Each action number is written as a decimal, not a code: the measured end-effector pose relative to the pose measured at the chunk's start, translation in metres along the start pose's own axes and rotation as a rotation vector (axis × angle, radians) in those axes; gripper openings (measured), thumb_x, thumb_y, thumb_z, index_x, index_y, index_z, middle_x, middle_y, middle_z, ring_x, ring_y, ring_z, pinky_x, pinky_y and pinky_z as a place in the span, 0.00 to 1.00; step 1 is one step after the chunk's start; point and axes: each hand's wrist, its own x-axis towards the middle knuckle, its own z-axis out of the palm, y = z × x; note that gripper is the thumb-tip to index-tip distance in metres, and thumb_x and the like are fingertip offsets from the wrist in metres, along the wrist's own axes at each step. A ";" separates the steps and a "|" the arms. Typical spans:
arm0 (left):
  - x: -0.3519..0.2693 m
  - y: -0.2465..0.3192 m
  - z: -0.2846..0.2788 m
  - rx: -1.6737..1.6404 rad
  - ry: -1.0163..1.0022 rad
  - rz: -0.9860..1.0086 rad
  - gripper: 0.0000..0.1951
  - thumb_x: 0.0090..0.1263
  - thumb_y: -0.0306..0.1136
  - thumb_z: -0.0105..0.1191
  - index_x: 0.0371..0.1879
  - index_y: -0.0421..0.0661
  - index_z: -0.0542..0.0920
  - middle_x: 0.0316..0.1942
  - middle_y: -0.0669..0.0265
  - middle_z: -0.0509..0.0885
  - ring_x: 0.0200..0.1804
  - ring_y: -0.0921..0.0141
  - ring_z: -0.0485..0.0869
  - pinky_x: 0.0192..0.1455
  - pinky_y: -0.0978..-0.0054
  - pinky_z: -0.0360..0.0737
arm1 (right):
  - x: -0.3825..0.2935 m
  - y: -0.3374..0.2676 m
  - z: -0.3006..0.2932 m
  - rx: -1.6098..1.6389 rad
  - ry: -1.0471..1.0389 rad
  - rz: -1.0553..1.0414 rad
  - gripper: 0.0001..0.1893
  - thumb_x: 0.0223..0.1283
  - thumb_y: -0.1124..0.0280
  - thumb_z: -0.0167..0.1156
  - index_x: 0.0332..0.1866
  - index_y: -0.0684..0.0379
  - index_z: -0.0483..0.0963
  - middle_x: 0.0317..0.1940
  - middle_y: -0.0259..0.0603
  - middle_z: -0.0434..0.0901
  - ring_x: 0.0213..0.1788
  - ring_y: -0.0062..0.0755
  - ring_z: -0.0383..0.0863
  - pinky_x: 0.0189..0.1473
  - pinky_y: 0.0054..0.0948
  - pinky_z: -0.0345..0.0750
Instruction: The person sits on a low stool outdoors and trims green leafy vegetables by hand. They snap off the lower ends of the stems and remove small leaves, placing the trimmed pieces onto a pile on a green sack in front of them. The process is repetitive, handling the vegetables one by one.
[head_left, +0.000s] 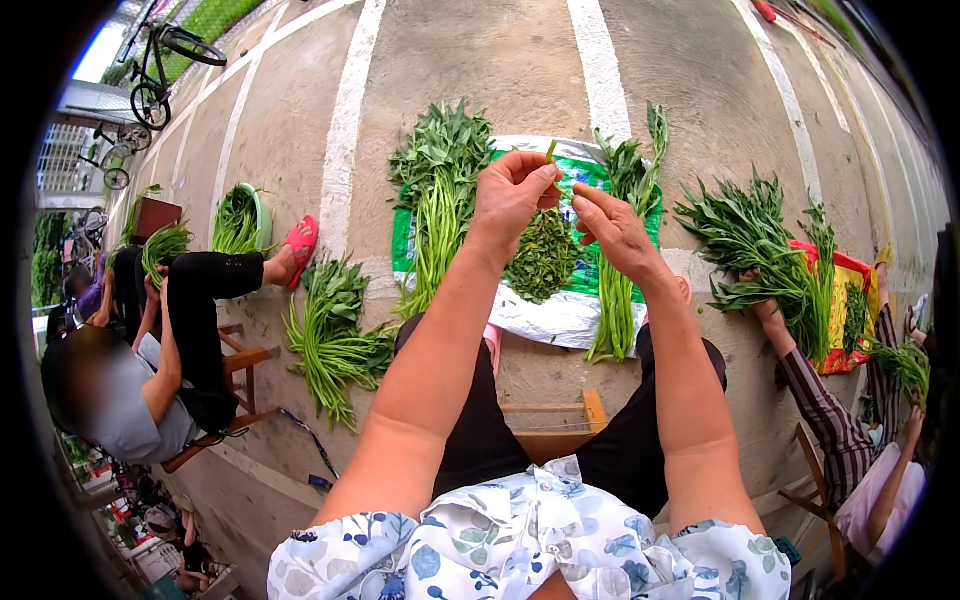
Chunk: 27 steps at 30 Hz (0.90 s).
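Above the sack, my left hand (516, 191) pinches a short green stem (552, 151) that pokes up past its fingertips. My right hand (613, 229) is close beside it, thumb and forefinger together at the stem's lower end. Below both hands, a heap of short green leaf and stem pieces (544, 259) rests on a white and green woven plastic sack (536, 319). A large bunch of long leafy greens (442, 202), resembling water spinach, lies along the sack's left side. A thinner bunch (615, 300) lies along its right side, partly behind my right hand.
Another bunch of greens (330, 330) lies on the concrete at left, near a seated person (135, 397) and a pale green basin (262, 217) of greens. At right, a person's hand (765, 307) touches greens (787, 277) by a red and yellow sack (862, 281). Wooden stool parts (596, 411) show between my knees.
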 end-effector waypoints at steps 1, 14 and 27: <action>0.000 0.000 0.002 -0.003 -0.008 -0.002 0.07 0.63 0.28 0.55 0.38 0.41 0.77 0.33 0.65 0.82 0.32 0.75 0.81 0.37 0.78 0.80 | 0.002 0.006 -0.001 -0.056 -0.023 -0.030 0.20 0.62 0.64 0.50 0.53 0.68 0.68 0.26 0.37 0.73 0.28 0.22 0.71 0.32 0.24 0.72; 0.001 -0.003 0.009 -0.003 0.054 0.062 0.08 0.64 0.29 0.54 0.40 0.42 0.77 0.31 0.65 0.82 0.31 0.75 0.80 0.34 0.79 0.79 | 0.001 0.011 -0.002 -0.388 0.049 -0.121 0.14 0.61 0.65 0.44 0.34 0.67 0.71 0.23 0.50 0.76 0.27 0.47 0.76 0.33 0.37 0.72; 0.003 0.002 -0.005 0.000 0.125 0.127 0.05 0.62 0.24 0.55 0.36 0.42 0.79 0.31 0.64 0.83 0.29 0.75 0.82 0.32 0.78 0.80 | 0.000 -0.002 -0.007 0.135 0.149 0.083 0.11 0.60 0.66 0.50 0.40 0.64 0.67 0.26 0.34 0.73 0.24 0.19 0.71 0.28 0.22 0.72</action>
